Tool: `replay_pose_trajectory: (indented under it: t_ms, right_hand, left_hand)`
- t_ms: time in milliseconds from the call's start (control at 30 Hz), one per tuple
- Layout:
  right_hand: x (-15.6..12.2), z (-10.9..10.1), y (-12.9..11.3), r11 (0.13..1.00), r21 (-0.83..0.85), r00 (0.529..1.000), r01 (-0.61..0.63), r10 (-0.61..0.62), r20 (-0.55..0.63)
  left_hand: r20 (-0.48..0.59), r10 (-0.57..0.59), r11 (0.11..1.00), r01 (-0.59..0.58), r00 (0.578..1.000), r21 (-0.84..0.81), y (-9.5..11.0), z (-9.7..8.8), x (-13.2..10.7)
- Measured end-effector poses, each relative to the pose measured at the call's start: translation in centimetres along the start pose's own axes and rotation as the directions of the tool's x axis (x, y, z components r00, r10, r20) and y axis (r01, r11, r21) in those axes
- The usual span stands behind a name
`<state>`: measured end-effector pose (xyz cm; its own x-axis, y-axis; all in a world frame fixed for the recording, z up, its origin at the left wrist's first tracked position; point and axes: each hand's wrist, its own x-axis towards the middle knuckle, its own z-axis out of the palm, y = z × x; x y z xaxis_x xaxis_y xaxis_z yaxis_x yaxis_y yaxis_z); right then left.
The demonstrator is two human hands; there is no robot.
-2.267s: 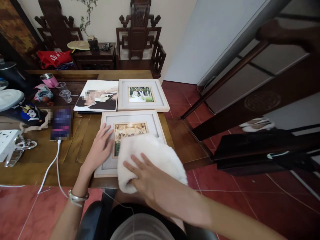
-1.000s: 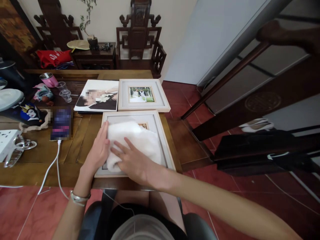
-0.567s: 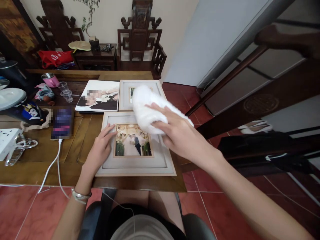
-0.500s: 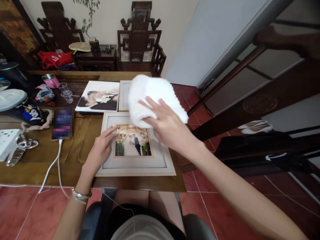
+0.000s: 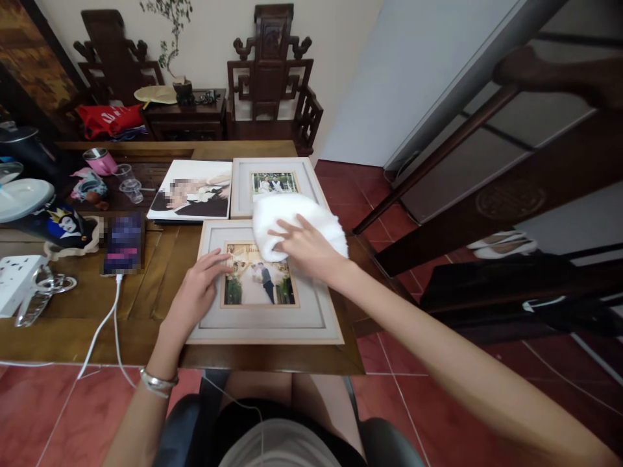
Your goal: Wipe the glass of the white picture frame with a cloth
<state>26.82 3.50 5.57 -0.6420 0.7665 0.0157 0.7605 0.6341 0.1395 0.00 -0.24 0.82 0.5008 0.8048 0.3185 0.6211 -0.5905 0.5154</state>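
A framed photo (image 5: 311, 324) with a pale mat and light wooden border lies flat near the table's front edge. My left hand (image 5: 197, 292) rests on its left side, fingers stretched out and their tips at the edge of the picture. In my right hand (image 5: 309, 250) is a white fluffy cloth (image 5: 277, 211), pressed on the upper right part of the frame. The cloth hides that corner and overlaps the lower edge of a second framed photo (image 5: 242, 188) just behind. My right thumb is partly tucked under the cloth.
Left of the second frame lies a photo album (image 5: 195, 188). Farther left are a phone (image 5: 121, 243) on a white cable, a clear hair claw (image 5: 41, 295), a power strip (image 5: 17, 279), a pink mug (image 5: 100, 161) and small clear cups (image 5: 129, 181). A dark wooden chair (image 5: 452, 175) stands at right.
My right hand has brought the white cloth down and nearer to me, onto the front frame. The second frame's picture is now uncovered. My left hand stays in place.
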Motion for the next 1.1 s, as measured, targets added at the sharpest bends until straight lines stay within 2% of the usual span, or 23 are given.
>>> replay_pose_trajectory:
  t_ms: [100,200,333,500,600,667,767,967,1100]
  right_hand:
    - [-2.3,-0.4,1.7,0.995,0.028,0.995,-0.094,0.093,0.032]
    - [-3.8,-0.5,2.0,0.991,0.027,0.991,-0.131,0.13,0.038]
    - [-5.7,-0.8,0.1,0.99,0.07,0.992,-0.12,0.117,0.047]
    - [-10.2,-1.7,-3.2,0.967,0.246,0.996,-0.067,0.049,0.077]
    - [-11.7,-2.5,-4.2,0.95,0.306,0.995,-0.057,0.029,0.094]
    - [-11.5,-2.8,-4.2,0.948,0.309,0.994,-0.079,0.049,0.102]
    - [-9.5,-2.7,-3.1,0.958,0.256,0.99,-0.129,0.109,0.089]
    - [-4.4,-0.4,-0.1,0.972,0.087,0.976,-0.216,0.218,-0.016]
    - [-4.7,0.2,-0.4,0.983,0.043,0.983,-0.176,0.178,-0.04]
  left_hand:
    - [-0.017,-0.018,1.0,0.018,1.0,0.001,0.2,0.0,0.1]
    - [-0.036,-0.036,0.999,0.037,0.999,0.019,0.5,0.0,0.2]
    - [-0.066,-0.043,0.998,0.047,0.997,0.049,0.7,-0.1,0.4]
    - [-0.058,-0.049,0.996,0.053,0.997,0.068,0.7,-0.2,0.5]
    - [-0.061,-0.057,0.994,0.062,0.997,0.087,0.4,0.0,0.5]
    - [-0.064,-0.057,0.992,0.064,0.996,0.112,0.1,0.1,0.4]
    - [-0.034,-0.061,0.988,0.065,0.998,0.141,-0.1,0.2,0.4]
    - [-0.021,-0.088,0.987,0.09,0.996,0.131,0.0,0.2,0.4]
    - [-0.032,-0.119,0.983,0.123,0.992,0.139,0.1,0.3,0.4]
